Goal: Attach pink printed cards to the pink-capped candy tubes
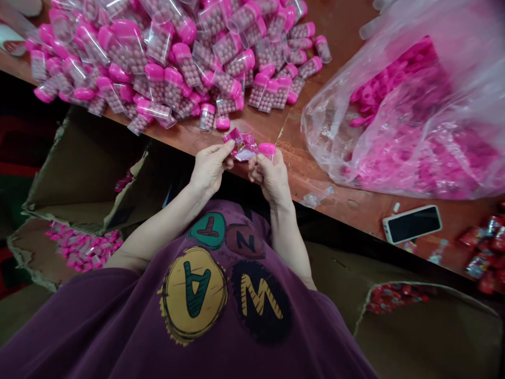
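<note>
My left hand (pixel 210 166) pinches one end of a small pink and clear wrapper (pixel 241 145) at the table's near edge. My right hand (pixel 269 173) is closed around a pink-capped clear candy bottle (pixel 267 150) and touches the wrapper's other end. Both hands meet just in front of my purple shirt. Behind them lies a large heap of pink-capped bottles (pixel 173 58) filled with small pink balls.
A big clear plastic bag of pink caps (pixel 410 105) lies at the right on the wooden table (pixel 339 26). A phone (pixel 412 223) lies near red packets (pixel 487 247). Open cardboard boxes stand below: one at left (pixel 82 168) with pink bottles, one at right (pixel 394 297) with red packets.
</note>
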Tool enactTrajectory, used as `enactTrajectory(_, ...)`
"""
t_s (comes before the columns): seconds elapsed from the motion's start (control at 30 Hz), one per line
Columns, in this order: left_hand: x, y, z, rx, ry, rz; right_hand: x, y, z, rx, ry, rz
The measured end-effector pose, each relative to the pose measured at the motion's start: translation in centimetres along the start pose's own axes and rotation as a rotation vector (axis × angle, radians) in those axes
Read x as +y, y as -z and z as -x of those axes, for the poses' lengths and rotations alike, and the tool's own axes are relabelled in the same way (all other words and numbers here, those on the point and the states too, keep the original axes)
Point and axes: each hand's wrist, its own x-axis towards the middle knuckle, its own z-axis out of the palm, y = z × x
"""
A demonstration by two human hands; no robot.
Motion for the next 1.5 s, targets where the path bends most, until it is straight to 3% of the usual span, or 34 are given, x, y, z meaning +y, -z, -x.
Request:
enactTrajectory(0.13,0.0,0.0,-0.5,0.061,-0.042,0.049,-0.1,0.1,0.8,-0.043,-0.020,-0.063)
enactTrajectory(0.43,-0.4,-1.0,-0.1,0.128,0.033,0.064,0.3,-2.1,2.3,0.101,-0.002,-0.048)
enactTrajectory(0.67,-0.7,-1.3,0.2,0.125,0.026,0.043,0.9,-3.7,2.5,0.117,-0.082,-0.087)
enactTrajectory(0.93,-0.6,-1.2,0.3,0.106,0.019,-0.014,0.4,-3.0,2.5,0.008,-0.235,-0.139)
enactTrajectory(1.1,-0.7,-1.1,0.2,0.091,0.019,-0.008,0.7,-3.3,2.5,0.101,-0.131,-0.078)
enactTrajectory(1.27,-0.6,-1.1,0.3,0.046,0.056,-0.017,0.9,-3.2,2.8,-0.028,-0.175,-0.090)
enactTrajectory(1.4,-0.5,-0.9,0.6,0.040,0.082,-0.017,1.3,-2.9,2.9,0.015,-0.119,-0.065)
enactTrajectory(1.5,-0.5,-0.9,0.8,0.041,0.075,-0.019,1.7,-2.8,2.7,0.002,-0.167,-0.097)
